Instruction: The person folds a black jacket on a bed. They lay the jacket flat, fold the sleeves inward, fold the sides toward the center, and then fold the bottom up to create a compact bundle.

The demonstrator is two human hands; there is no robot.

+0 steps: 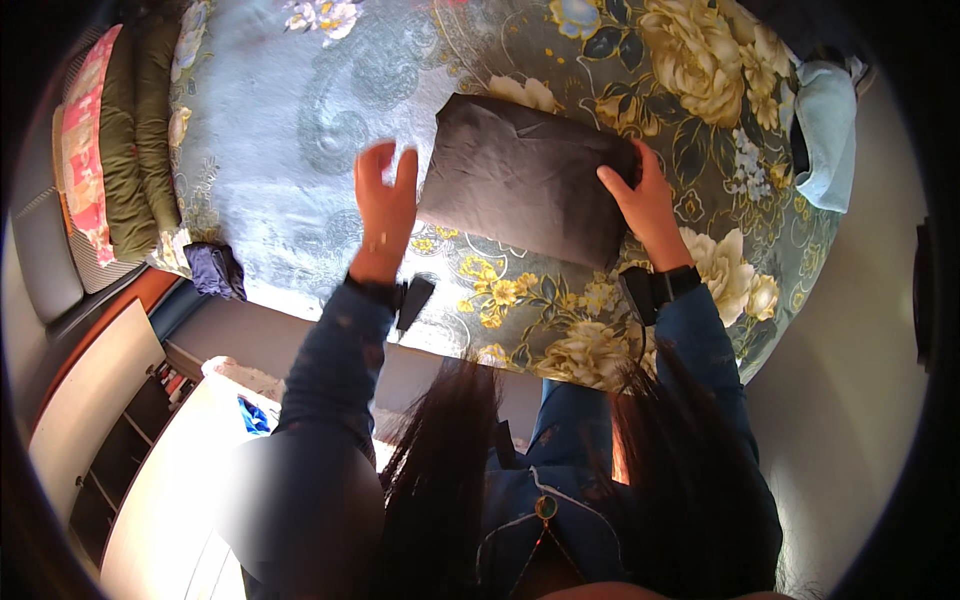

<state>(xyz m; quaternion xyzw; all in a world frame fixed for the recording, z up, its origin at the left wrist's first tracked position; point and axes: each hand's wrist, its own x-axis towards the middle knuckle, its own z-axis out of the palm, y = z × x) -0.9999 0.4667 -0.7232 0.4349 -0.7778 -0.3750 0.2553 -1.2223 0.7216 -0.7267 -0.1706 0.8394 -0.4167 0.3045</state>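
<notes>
A folded dark grey-brown cloth bundle point(525, 180) lies at a slant on the floral bedspread point(697, 142). Its top is fairly smooth with a few creases. My right hand point(645, 206) grips its right end, thumb on the upper face and fingers around the far corner. Just off the bundle's left edge, my left hand point(384, 202) is raised above the bedspread. Its fingers are curled but apart from the thumb, holding nothing. Both wrists wear black bands with small dark devices.
A light blue cloth point(825, 135) hangs at the bed's right edge. Olive folded bedding point(139, 142) and a small dark blue cloth point(215, 268) lie on the left. Below left stands a pale cabinet point(101, 360) with an open compartment. Sunlight washes out the bedspread's left half.
</notes>
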